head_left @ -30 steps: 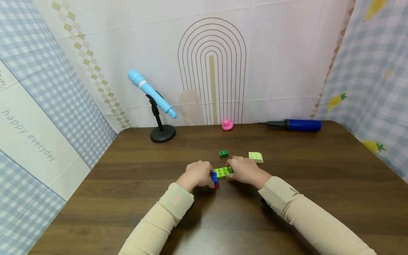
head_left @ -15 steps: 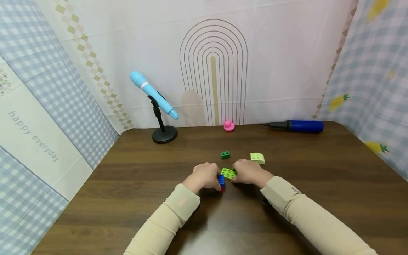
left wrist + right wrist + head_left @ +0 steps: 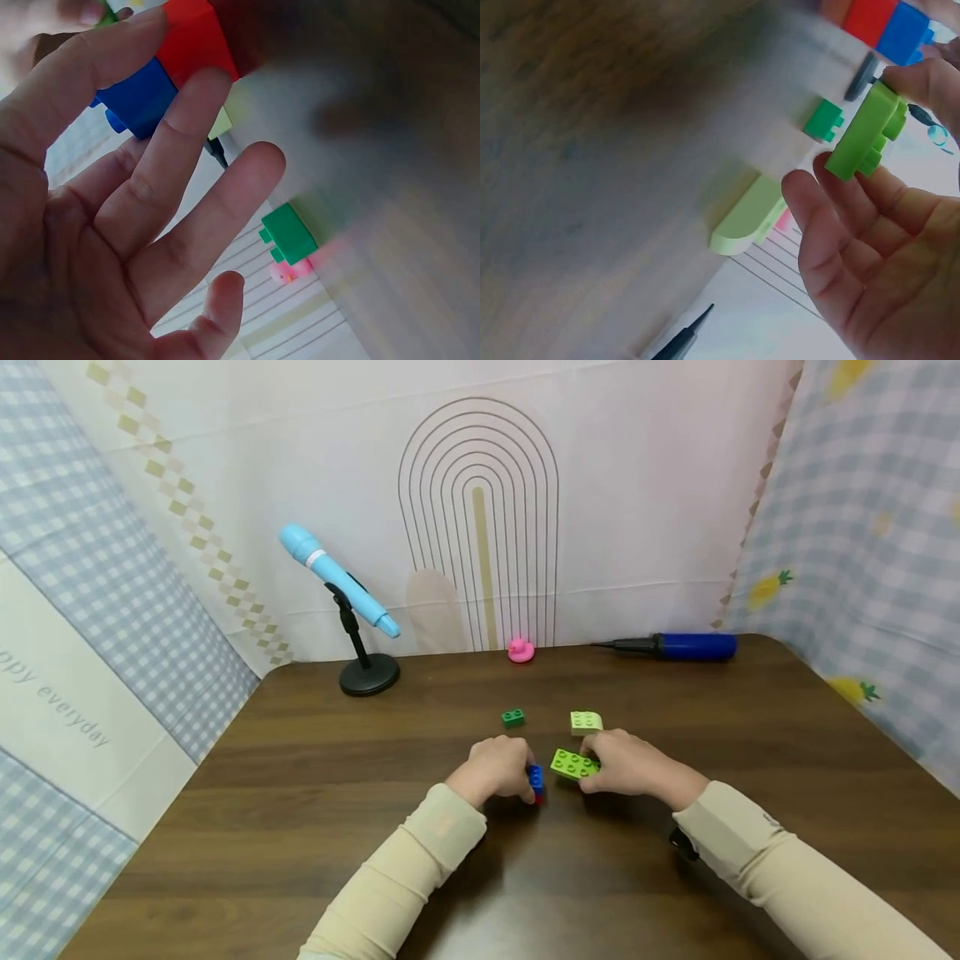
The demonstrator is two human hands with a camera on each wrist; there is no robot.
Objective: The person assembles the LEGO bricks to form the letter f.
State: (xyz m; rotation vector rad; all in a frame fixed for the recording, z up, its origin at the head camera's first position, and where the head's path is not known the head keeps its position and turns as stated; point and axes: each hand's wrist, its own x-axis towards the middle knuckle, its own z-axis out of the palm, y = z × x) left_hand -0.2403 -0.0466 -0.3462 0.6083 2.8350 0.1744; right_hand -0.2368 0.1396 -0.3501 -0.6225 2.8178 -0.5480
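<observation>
My left hand (image 3: 497,770) pinches a blue toy brick (image 3: 536,779) joined to a red brick (image 3: 199,37), the red one underneath. Thumb and fingertips grip this pair from its sides in the left wrist view. To its right, my right hand (image 3: 633,763) holds a lime green studded brick (image 3: 572,763) between thumb and fingers, studs up. A gap separates the lime brick from the blue one. Behind the hands, a small dark green brick (image 3: 513,717) lies on the table, and a pale green brick with a rounded end (image 3: 586,722) lies just beyond my right fingers.
On the brown wooden table (image 3: 247,827), a light blue toy microphone (image 3: 341,581) leans on a black stand (image 3: 369,675) at back left. A pink rubber duck (image 3: 521,650) sits at the back edge. A blue hand pump (image 3: 693,647) lies at back right, before a cloth backdrop.
The lime brick was beside the blue one; my right hand has carried it to the right, opening a gap. My left hand keeps hold of the blue and red bricks. The head view has shifted.
</observation>
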